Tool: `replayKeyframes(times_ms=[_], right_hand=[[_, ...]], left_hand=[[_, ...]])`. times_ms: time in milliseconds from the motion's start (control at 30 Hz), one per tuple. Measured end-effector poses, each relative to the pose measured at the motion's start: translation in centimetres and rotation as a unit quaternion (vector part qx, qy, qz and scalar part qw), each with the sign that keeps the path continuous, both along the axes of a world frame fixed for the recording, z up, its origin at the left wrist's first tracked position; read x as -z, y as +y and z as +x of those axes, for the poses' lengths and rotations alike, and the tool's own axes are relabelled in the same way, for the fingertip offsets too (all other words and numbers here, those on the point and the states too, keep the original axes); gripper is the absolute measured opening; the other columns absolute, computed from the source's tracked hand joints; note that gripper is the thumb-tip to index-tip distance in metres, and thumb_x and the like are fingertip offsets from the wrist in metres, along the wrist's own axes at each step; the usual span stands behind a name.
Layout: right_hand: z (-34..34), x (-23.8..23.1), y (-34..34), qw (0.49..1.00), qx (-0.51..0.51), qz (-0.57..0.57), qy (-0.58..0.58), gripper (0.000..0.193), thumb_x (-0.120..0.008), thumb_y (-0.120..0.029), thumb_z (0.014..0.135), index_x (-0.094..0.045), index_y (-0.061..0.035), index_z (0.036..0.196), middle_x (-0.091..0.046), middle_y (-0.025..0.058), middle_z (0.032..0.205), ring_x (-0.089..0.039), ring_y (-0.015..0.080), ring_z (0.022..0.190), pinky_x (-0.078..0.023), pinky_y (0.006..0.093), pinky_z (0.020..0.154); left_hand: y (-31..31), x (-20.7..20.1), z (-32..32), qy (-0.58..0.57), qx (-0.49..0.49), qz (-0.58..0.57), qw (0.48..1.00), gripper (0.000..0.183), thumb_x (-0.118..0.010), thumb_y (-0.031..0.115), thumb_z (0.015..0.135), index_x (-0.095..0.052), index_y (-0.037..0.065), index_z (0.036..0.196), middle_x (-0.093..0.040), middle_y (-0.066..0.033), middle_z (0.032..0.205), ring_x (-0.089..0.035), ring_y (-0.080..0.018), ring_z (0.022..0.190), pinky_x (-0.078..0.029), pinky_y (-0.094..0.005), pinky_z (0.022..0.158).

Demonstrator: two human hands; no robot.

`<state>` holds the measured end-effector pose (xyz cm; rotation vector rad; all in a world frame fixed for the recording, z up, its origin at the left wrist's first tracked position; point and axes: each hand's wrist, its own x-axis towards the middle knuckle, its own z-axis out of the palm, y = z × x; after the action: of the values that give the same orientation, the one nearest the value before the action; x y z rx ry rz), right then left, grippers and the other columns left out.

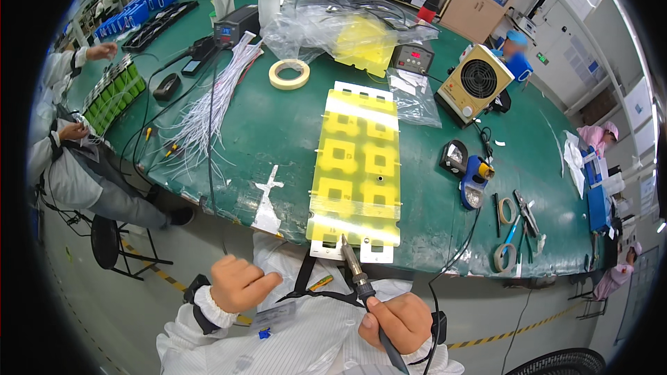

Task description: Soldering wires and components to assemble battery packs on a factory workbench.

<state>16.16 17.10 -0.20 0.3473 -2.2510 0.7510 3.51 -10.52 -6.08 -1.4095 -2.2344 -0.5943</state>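
Soldering iron, fingers wrapped around its handle, slants from the right hand at lower centre toward the yellow panel, lengthwise up mid-frame. Left hand, lower left, curls in a loose fist, palm hidden; whether the tip touches is unclear.

The left grip curls in a loose fist; the right grip clenches.
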Motion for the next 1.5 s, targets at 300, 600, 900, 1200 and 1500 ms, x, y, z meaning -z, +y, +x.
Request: replayKeyframes(times_ms=[300,600,900,1200,1500], right_hand=[[0.2,0.0,0.0,1.000,0.017,0.006,0.006,0.013,-0.071,-0.005,0.082,-0.072,0.0020,0.093,-0.061,0.0056,0.066,-0.053,0.0191,0.050,-0.041,0.0304,0.046],[0.3,0.0,0.0,1.000,0.016,0.008,-0.004,0.015,-0.071,-0.004,0.081,-0.072,0.0017,0.095,-0.062,0.0052,0.067,-0.053,0.0193,0.052,-0.041,0.0305,0.047],[0.3,0.1,-0.1,1.000,0.008,0.008,-0.009,0.016,-0.072,-0.003,0.080,-0.072,0.0016,0.095,-0.062,0.0051,0.067,-0.054,0.0192,0.052,-0.042,0.0308,0.047],[0.2,0.4,0.0,1.000,0.012,0.005,0.003,0.015,-0.072,-0.004,0.080,-0.072,0.0022,0.093,-0.062,0.0054,0.067,-0.054,0.0189,0.052,-0.042,0.0302,0.047],[0.3,0.1,0.1,1.000,0.006,0.008,-0.009,0.016,-0.072,-0.003,0.080,-0.072,0.0019,0.095,-0.062,0.0052,0.067,-0.054,0.0189,0.052,-0.042,0.0304,0.047]], left_hand=[[6.5,-6.1,-3.7,-0.008,0.023,0.134,0.991,0.023,-0.078,0.001,0.065,-0.069,0.009,0.085,-0.067,-0.0003,0.082,-0.057,-0.0210,0.075,-0.038,-0.0356,0.064],[8.5,-6.2,-4.9,-0.029,0.061,0.104,0.992,0.020,-0.077,0.004,0.072,-0.066,0.006,0.088,-0.066,-0.0041,0.100,-0.061,-0.0215,0.085,-0.047,-0.0340,0.072],[9.0,-5.8,-4.9,-0.041,0.064,0.088,0.993,0.018,-0.077,0.005,0.072,-0.067,0.008,0.086,-0.068,-0.0039,0.099,-0.062,-0.0232,0.085,-0.048,-0.0356,0.073],[9.4,-5.8,-5.0,-0.049,0.072,0.082,0.993,0.019,-0.078,0.004,0.071,-0.067,0.007,0.086,-0.068,-0.0046,0.098,-0.062,-0.0230,0.084,-0.048,-0.0355,0.073],[9.8,-6.1,-5.0,-0.056,0.083,0.055,0.993,0.018,-0.079,0.006,0.073,-0.067,0.007,0.087,-0.066,-0.0038,0.097,-0.061,-0.0228,0.085,-0.048,-0.0353,0.073]])
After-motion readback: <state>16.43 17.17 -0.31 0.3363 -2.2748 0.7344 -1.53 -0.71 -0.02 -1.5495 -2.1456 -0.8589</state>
